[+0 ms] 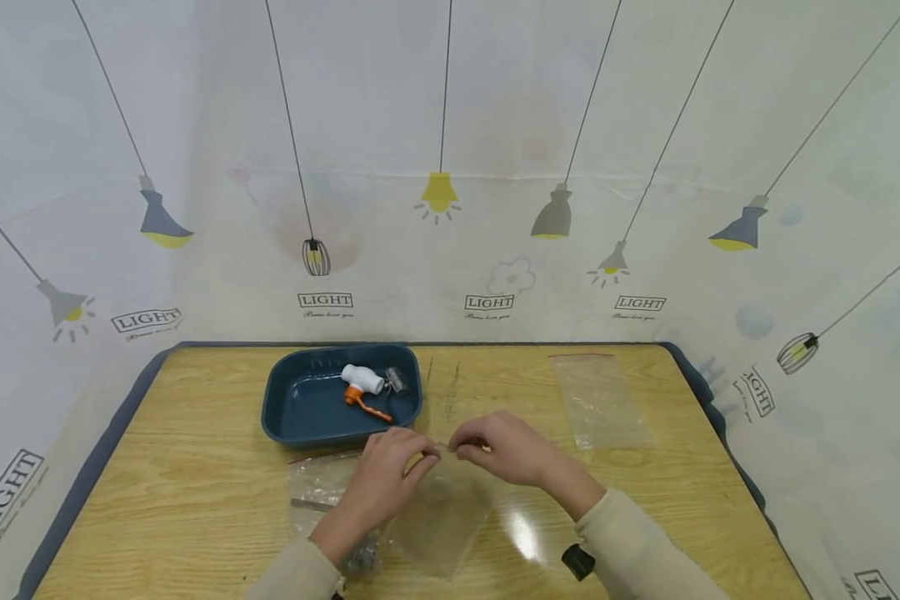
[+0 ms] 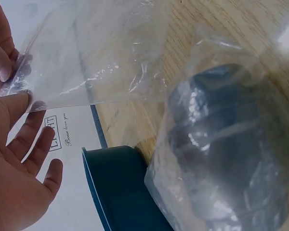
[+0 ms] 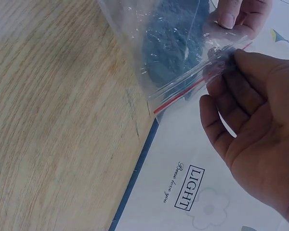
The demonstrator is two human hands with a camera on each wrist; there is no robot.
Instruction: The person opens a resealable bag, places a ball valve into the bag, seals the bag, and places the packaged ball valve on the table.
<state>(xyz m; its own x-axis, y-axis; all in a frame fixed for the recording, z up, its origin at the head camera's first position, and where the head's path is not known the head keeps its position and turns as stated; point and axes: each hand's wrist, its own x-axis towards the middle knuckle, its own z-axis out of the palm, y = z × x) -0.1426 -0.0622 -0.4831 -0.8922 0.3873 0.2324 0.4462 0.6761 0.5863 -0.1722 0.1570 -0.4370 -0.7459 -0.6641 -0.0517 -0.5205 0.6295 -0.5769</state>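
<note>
A person's two bare hands hold a clear zip bag (image 1: 450, 529) by its top edge over a wooden table (image 1: 187, 450), in front of the tray; the bag hangs flat toward the person. The left hand (image 1: 390, 468) pinches the edge between thumb and finger, and the right hand (image 1: 504, 448) pinches it just beside. Near the table's far edge, left of centre, a dark blue tray (image 1: 303, 408) holds a white fitting (image 1: 363, 379) with an orange handle (image 1: 367, 403) and a small metallic piece (image 1: 395, 380). Partly under the left forearm lies a filled bag (image 1: 318, 475), its contents greyish; another clear bag (image 1: 600, 400) lies flat at the far right. The pale wall covering (image 1: 390, 275) is printed with hanging lamps and, several times, the boxed word "LIGHT" (image 1: 325, 300), above small script that ends "love you". Only the left wrist view shows up close a bulky, dark, rounded object (image 2: 226, 139) wrapped in clear plastic; what it is cannot be told. The right wrist view alone makes plain a red line (image 3: 180, 96) along the held bag's zip edge, with dark blue showing through the film.
</note>
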